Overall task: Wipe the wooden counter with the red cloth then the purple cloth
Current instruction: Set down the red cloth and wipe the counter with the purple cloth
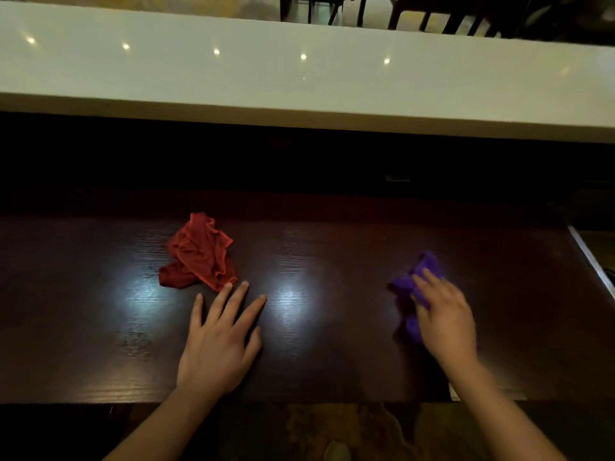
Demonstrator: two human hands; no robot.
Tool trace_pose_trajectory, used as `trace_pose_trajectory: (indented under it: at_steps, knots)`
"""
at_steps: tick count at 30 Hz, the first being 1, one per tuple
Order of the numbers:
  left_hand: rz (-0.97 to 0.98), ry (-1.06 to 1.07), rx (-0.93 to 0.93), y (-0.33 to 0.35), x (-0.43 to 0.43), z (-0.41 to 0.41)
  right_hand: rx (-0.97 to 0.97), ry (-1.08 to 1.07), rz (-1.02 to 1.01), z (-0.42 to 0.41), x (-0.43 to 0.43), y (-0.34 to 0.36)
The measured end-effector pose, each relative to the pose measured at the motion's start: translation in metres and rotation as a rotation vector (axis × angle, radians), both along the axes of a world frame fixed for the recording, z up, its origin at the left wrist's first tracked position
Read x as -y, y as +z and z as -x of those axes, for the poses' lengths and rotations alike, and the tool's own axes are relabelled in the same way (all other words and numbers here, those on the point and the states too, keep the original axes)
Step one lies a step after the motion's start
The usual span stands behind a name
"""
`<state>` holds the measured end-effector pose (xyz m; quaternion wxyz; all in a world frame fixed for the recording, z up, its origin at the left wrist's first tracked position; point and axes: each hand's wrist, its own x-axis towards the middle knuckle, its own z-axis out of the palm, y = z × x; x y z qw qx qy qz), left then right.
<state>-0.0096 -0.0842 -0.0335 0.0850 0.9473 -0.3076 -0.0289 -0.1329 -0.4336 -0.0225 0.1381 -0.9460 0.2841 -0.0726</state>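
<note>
Wide dark wooden tabletop (332, 361) under a pale raised ledge (299, 78), glare on the grain. Left hand (218, 341) lies flat, fingers spread, holding nothing, fingertips just at the crumpled red cloth (198, 252), likely steadying the body. Right hand (444, 317) presses down on the bunched purple cloth (429, 264), palm on top, ready to drive a wipe.
</note>
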Motion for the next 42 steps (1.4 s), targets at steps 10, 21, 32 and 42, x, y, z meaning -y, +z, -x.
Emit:
trace_pose_trajectory:
  at_steps: [10,21,32,42]
  knots:
    - [-0.007,0.004,-0.004,0.005,0.000,0.002,0.038,0.414,-0.025,-0.069,-0.079,-0.008]
    - [0.214,0.093,0.005,0.003,-0.007,0.002,0.024,0.621,-0.091,-0.147,-0.164,-0.003]
    - [0.209,0.220,0.064,0.023,-0.082,-0.017,0.032,0.474,-0.044,-0.086,-0.155,0.004]
    - [0.124,0.446,-0.042,0.003,-0.141,-0.024,0.098,0.958,-0.077,-0.125,-0.327,0.004]
